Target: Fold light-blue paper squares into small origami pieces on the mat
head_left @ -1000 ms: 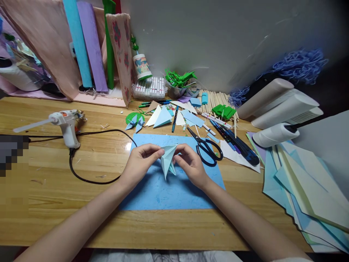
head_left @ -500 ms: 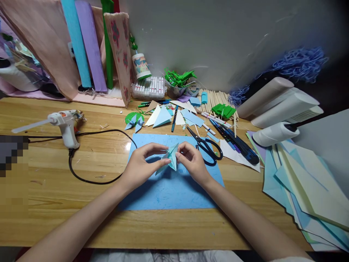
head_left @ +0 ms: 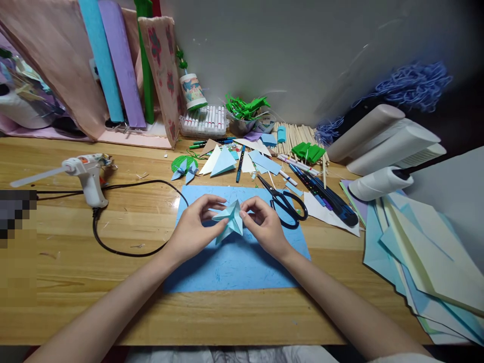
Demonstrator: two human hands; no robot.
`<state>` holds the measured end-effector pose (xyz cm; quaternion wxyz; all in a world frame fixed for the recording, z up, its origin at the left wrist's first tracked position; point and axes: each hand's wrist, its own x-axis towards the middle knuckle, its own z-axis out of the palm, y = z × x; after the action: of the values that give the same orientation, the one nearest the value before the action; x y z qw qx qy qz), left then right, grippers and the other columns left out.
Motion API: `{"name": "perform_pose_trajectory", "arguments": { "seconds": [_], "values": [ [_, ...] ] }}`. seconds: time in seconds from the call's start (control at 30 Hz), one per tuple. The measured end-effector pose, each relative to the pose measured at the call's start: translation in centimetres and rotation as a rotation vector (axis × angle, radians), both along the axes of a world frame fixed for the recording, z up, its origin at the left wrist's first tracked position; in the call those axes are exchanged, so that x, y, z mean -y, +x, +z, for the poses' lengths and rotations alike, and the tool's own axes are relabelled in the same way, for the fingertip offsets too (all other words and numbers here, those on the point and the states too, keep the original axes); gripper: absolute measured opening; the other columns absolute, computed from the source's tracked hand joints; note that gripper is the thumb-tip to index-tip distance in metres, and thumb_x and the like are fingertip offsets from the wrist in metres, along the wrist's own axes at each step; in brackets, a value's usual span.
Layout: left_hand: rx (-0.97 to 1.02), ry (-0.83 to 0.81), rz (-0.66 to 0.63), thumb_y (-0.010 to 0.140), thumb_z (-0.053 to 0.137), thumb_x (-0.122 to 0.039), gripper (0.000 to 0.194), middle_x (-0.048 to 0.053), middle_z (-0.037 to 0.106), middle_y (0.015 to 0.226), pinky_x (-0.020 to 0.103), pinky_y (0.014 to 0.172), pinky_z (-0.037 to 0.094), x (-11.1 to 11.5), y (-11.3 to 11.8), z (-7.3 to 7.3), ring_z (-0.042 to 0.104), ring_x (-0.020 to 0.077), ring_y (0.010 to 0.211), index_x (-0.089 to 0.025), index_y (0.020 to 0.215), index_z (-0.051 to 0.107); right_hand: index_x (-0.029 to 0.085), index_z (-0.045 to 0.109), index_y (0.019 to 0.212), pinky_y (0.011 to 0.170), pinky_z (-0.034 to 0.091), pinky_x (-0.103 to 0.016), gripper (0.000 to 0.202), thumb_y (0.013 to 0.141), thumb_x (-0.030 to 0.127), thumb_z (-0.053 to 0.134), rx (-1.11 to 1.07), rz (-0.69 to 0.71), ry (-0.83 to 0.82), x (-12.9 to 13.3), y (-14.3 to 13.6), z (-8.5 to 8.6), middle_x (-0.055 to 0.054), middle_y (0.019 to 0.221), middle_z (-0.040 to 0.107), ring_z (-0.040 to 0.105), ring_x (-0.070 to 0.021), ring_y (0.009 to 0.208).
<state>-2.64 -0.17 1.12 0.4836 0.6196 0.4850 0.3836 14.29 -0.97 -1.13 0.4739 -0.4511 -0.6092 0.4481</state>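
Note:
Between my hands is a pale blue folded paper flower point(head_left: 233, 222) with pointed petals, held just above a blue sheet point(head_left: 234, 272). My left hand point(head_left: 202, 219) pinches its left side, thumb at the front and fingers partly hidden behind the paper. My right hand point(head_left: 262, 222) grips a petal on the right between thumb and forefinger. Black-handled scissors point(head_left: 285, 204) lie right of my right hand, partly on the sheet. Two small blue folded paper pieces point(head_left: 184, 170) rest by a green round piece point(head_left: 177, 162) beyond my left hand.
A white glue gun point(head_left: 88, 179) stands at the left, its black cord point(head_left: 126, 253) looping toward the sheet. Pens point(head_left: 325, 194), paper cut-outs point(head_left: 223, 162) and wooden sticks point(head_left: 298, 137) lie at the back. Stacked coloured paper point(head_left: 427, 262) and white rolls point(head_left: 378, 185) are at the right.
The paper flower has turned and opened out, so more of its petals and its folded centre face me. Both hands stay on it, with the fingers shifted slightly.

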Motion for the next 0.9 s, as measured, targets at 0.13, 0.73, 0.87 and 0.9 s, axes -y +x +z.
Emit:
{"name": "perform_pose_trajectory", "arguments": {
  "seconds": [0.13, 0.73, 0.87, 0.9],
  "values": [
    [-0.023, -0.052, -0.02, 0.07, 0.061, -0.021, 0.025, 0.007, 0.065, 0.094, 0.029, 0.08, 0.049, 0.25, 0.32, -0.04, 0.061, 0.0176, 0.089, -0.015, 0.093, 0.059, 0.019, 0.051, 0.079, 0.061, 0.048, -0.022, 0.004, 0.081, 0.022, 0.052, 0.019, -0.006, 0.033, 0.51, -0.4, 0.19, -0.001, 0.079, 0.053, 0.054, -0.0118, 0.073],
    [-0.133, -0.086, 0.032, 0.069, 0.058, -0.029, 0.016, 0.001, 0.065, 0.074, 0.023, 0.058, 0.045, 0.55, 0.33, 0.04, 0.058, 0.0151, 0.066, -0.015, 0.077, 0.063, 0.019, 0.051, 0.08, 0.061, 0.048, -0.021, 0.004, 0.082, 0.023, 0.052, -0.004, 0.022, -0.026, 0.87, -0.9, 0.0, -0.001, 0.079, 0.052, 0.053, -0.0119, 0.073],
    [-0.173, -0.103, 0.053, 0.071, 0.057, -0.03, 0.017, 0.0, 0.064, 0.072, 0.022, 0.052, 0.041, 0.55, 0.23, -0.42, 0.054, 0.0124, 0.056, -0.016, 0.078, 0.062, 0.019, 0.051, 0.079, 0.062, 0.047, -0.022, 0.004, 0.081, 0.022, 0.052, 0.013, 0.02, -0.027, 0.89, -0.99, -0.05, -0.001, 0.079, 0.052, 0.053, -0.0121, 0.073],
    [-0.177, -0.104, 0.053, 0.072, 0.057, -0.031, 0.017, 0.0, 0.064, 0.072, 0.022, 0.052, 0.041, 0.55, 0.21, -0.48, 0.054, 0.0122, 0.056, -0.016, 0.078, 0.062, 0.019, 0.051, 0.079, 0.063, 0.047, -0.022, 0.004, 0.081, 0.022, 0.052, 0.015, 0.013, -0.03, 0.84, -1.01, -0.08, 0.0, 0.078, 0.052, 0.052, -0.0119, 0.073]
  ]
}}
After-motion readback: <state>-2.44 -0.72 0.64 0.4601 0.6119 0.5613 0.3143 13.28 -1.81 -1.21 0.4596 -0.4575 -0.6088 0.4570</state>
